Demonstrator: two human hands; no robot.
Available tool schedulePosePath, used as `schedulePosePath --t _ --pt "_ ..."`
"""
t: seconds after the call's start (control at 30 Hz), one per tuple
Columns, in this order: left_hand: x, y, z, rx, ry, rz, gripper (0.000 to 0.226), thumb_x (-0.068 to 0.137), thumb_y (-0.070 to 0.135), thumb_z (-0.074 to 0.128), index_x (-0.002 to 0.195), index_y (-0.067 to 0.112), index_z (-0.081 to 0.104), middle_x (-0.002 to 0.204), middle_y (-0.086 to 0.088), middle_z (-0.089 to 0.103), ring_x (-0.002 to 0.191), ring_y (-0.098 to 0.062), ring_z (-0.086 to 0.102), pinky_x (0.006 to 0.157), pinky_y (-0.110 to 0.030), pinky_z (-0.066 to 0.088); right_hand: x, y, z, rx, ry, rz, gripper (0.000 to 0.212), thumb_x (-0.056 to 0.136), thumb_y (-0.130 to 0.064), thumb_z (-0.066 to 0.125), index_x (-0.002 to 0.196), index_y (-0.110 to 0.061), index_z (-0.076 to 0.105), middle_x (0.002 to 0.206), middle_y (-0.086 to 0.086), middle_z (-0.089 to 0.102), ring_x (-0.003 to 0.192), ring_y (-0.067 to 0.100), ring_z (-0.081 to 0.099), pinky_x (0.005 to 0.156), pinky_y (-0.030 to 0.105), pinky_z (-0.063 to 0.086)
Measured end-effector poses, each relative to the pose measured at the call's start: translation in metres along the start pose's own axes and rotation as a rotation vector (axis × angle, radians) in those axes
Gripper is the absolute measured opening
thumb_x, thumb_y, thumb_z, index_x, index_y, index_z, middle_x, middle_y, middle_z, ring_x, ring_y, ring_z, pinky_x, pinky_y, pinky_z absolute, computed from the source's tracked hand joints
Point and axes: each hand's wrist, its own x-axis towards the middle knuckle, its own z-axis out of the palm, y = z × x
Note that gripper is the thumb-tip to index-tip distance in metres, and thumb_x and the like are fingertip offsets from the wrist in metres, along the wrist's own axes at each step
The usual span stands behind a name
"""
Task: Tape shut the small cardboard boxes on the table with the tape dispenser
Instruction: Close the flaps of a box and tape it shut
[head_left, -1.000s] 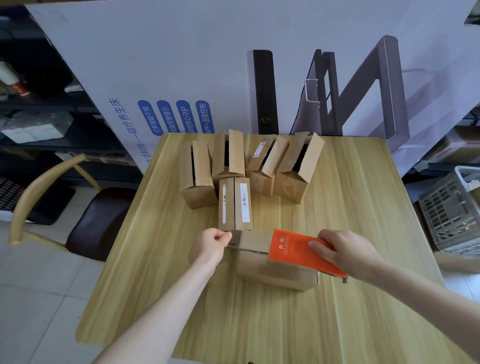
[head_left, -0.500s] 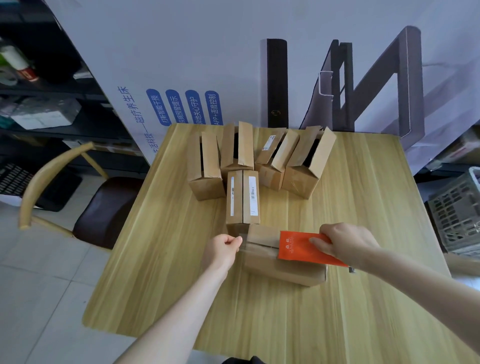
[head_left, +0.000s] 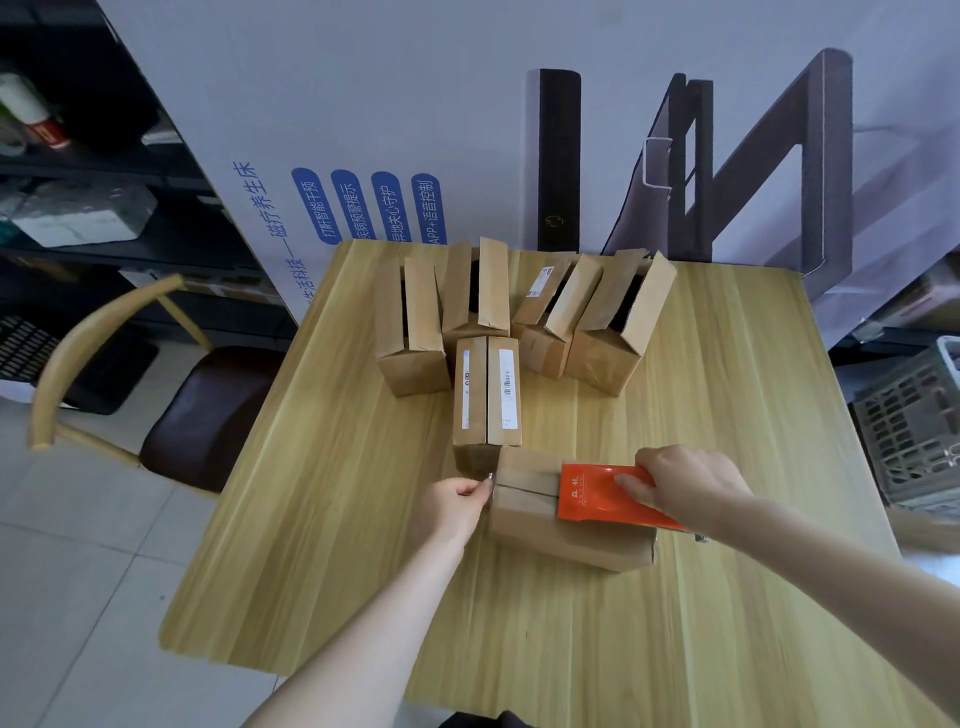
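Note:
A small cardboard box (head_left: 550, 525) lies on its side on the wooden table (head_left: 675, 623). My right hand (head_left: 680, 486) grips the orange tape dispenser (head_left: 597, 493), which rests on top of that box. A strip of tape runs along the box top from the dispenser to the left end. My left hand (head_left: 452, 506) pinches the tape end at the box's left edge. A closed box with labels (head_left: 487, 395) stands just behind. Several boxes with open flaps (head_left: 519, 312) stand in a row farther back.
A large white printed board (head_left: 467, 130) leans behind the table. A wooden chair with a dark seat (head_left: 202, 415) stands at the table's left side. A grey plastic crate (head_left: 914, 426) sits to the right. Dark shelves (head_left: 78, 182) fill the left background.
My right hand has drawn the orange dispenser to the right along the box top, uncovering more taped surface. My left hand stays at the box's left end. The camera has shifted slightly.

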Motion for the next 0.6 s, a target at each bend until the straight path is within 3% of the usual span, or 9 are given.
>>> schedulePosePath --t 0.17,0.23,0.33,0.4,0.47,0.53,0.6 --pt "0.004 -0.008 0.006 0.15 -0.035 0.021 0.047 0.092 0.052 0.049 0.055 0.022 0.051 0.059 -0.002 0.062 0.056 -0.022 0.056 0.06 -0.027 0.034 -0.001 -0.003 -0.003 0.002 -0.016 0.019 0.046 0.098 -0.055 0.029 0.098 -0.019 0.058 0.088 -0.003 0.064 0.05 0.009 0.048 0.045 0.022 0.038" --pt "0.005 -0.011 0.009 0.188 -0.023 0.02 0.053 0.093 0.052 0.046 0.054 0.017 0.047 0.057 -0.003 0.062 0.059 -0.027 0.064 0.058 -0.026 0.033 -0.002 -0.004 -0.005 0.004 -0.009 0.022 0.046 0.098 -0.054 0.029 0.099 -0.019 0.058 0.087 -0.004 0.062 0.047 0.006 0.044 0.044 0.022 0.036" --pt "0.004 -0.005 0.01 0.266 0.012 0.067 0.045 0.094 0.04 0.049 0.056 0.016 0.049 0.059 0.0 0.061 0.062 -0.026 0.06 0.054 -0.024 0.032 -0.004 -0.004 -0.006 0.009 -0.014 0.029 0.046 0.098 -0.054 0.029 0.1 -0.019 0.058 0.085 -0.004 0.06 0.047 0.006 0.043 0.043 0.021 0.034" --pt "0.001 0.002 0.006 0.311 0.08 0.158 0.023 0.094 0.032 0.053 0.077 0.024 0.067 0.081 0.004 0.069 0.074 -0.02 0.063 0.06 -0.025 0.044 -0.004 -0.004 -0.006 0.007 -0.015 0.026 0.046 0.098 -0.054 0.029 0.1 -0.018 0.058 0.086 -0.004 0.06 0.048 0.006 0.043 0.043 0.021 0.033" --pt "-0.004 0.006 0.003 0.276 0.216 0.379 0.024 0.094 0.019 0.053 0.111 0.023 0.07 0.11 0.006 0.069 0.098 -0.017 0.064 0.077 -0.028 0.052 -0.005 -0.004 -0.005 0.01 -0.01 0.025 0.046 0.098 -0.054 0.029 0.099 -0.018 0.058 0.086 -0.003 0.061 0.048 0.006 0.043 0.042 0.022 0.032" --pt "-0.009 0.01 0.007 0.268 0.257 0.784 0.036 0.089 0.0 0.055 0.121 0.013 0.066 0.121 0.0 0.066 0.111 -0.018 0.06 0.094 -0.03 0.05 -0.004 -0.003 -0.004 0.018 -0.007 0.028 0.046 0.098 -0.054 0.03 0.098 -0.018 0.058 0.086 -0.003 0.061 0.05 0.008 0.044 0.042 0.023 0.03" --pt "-0.008 0.011 0.022 0.396 0.183 1.08 0.047 0.083 -0.011 0.058 0.127 0.005 0.061 0.128 -0.008 0.063 0.121 -0.023 0.057 0.106 -0.036 0.043 -0.004 -0.002 -0.003 0.013 -0.004 0.023 0.046 0.098 -0.055 0.03 0.098 -0.019 0.059 0.085 -0.003 0.061 0.055 0.012 0.048 0.042 0.023 0.029"
